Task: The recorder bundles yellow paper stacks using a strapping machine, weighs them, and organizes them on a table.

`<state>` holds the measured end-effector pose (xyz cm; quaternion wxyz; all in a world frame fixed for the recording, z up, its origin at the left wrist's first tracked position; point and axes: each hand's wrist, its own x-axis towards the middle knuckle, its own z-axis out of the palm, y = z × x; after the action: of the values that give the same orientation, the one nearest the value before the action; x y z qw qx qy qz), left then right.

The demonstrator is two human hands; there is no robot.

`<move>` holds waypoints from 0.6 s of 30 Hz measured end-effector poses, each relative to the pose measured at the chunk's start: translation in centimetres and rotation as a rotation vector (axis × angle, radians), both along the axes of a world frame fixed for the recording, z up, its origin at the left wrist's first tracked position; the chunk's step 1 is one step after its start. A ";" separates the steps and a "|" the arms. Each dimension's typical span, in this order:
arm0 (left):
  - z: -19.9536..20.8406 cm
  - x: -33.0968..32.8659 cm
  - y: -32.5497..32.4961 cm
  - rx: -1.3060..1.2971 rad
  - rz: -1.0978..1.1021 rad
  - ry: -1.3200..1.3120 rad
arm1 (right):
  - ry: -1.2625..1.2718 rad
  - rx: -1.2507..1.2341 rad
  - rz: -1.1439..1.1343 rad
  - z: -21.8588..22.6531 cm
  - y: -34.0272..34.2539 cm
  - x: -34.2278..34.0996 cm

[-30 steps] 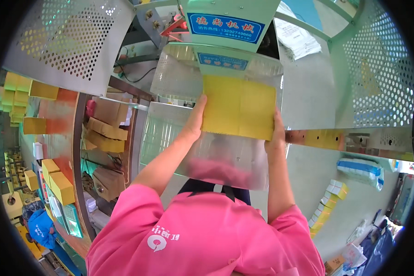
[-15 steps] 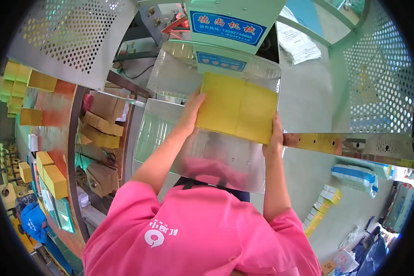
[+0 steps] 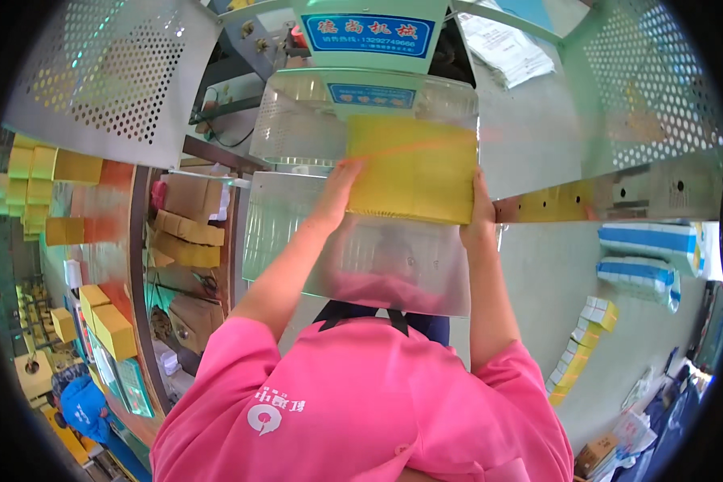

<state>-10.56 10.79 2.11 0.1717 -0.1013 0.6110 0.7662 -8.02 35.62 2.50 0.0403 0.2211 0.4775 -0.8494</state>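
A thick stack of yellow paper (image 3: pixel 414 169) lies flat on the shiny metal bed (image 3: pixel 377 257) of a machine, its near edge finely lined. My left hand (image 3: pixel 337 194) is closed against the stack's left side. Against its right side my right hand (image 3: pixel 479 213) presses, fingers reaching up along the edge. A thin reddish line of light crosses the top of the stack. The far part of the stack sits beneath a clear guard (image 3: pixel 289 120) on a pale green machine (image 3: pixel 369 60) with a blue label.
Perforated metal panels stand at left (image 3: pixel 112 88) and right (image 3: pixel 651 88). A metal bar (image 3: pixel 610 197) extends rightward. On the left, a wooden table (image 3: pixel 108 241) bears yellow blocks (image 3: pixel 114 331). Banded bundles (image 3: pixel 574 353) and wrapped packs (image 3: pixel 643 273) rest on the right floor.
The stack has turned slightly and now sits straighter under the guard, with both hands still on its sides. A reddish light line has appeared across it. The whole view has shifted a little.
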 end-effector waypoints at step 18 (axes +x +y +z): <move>2.0 0.1 2.5 -0.362 -0.096 0.145 | -0.087 0.152 0.005 -1.3 0.9 1.4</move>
<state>-10.42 13.25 4.08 0.1428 -0.0459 0.7536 0.6400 -6.64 36.47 1.16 0.0463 0.2593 0.5388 -0.8002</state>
